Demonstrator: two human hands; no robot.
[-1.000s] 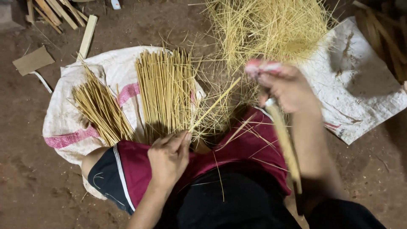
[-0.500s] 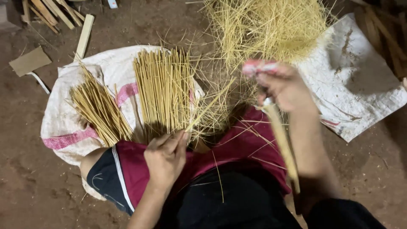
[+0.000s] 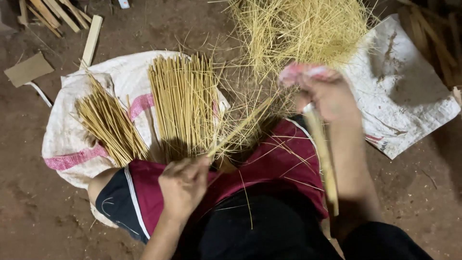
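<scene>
My left hand (image 3: 185,185) rests over my maroon-clad lap and pinches the near end of a thin yellow stick (image 3: 238,130) that slants up to the right. My right hand (image 3: 327,96), blurred, grips a long pale wooden rod (image 3: 323,159) that runs down past my knee; a pink wrap (image 3: 301,72) shows at its top. Two sorted bundles of thin sticks lie on a white sack (image 3: 122,77): an upright bundle (image 3: 183,106) and a slanted bundle (image 3: 110,125) to its left.
A loose tangled heap of thin yellow sticks (image 3: 301,29) lies ahead on the brown dirt floor. A second white sack (image 3: 404,91) is spread at right. Wood offcuts (image 3: 91,38) and a cardboard scrap (image 3: 28,70) lie at top left.
My right hand with the rod has shifted slightly and is more blurred. My left hand keeps its place on the lap with the thin stick.
</scene>
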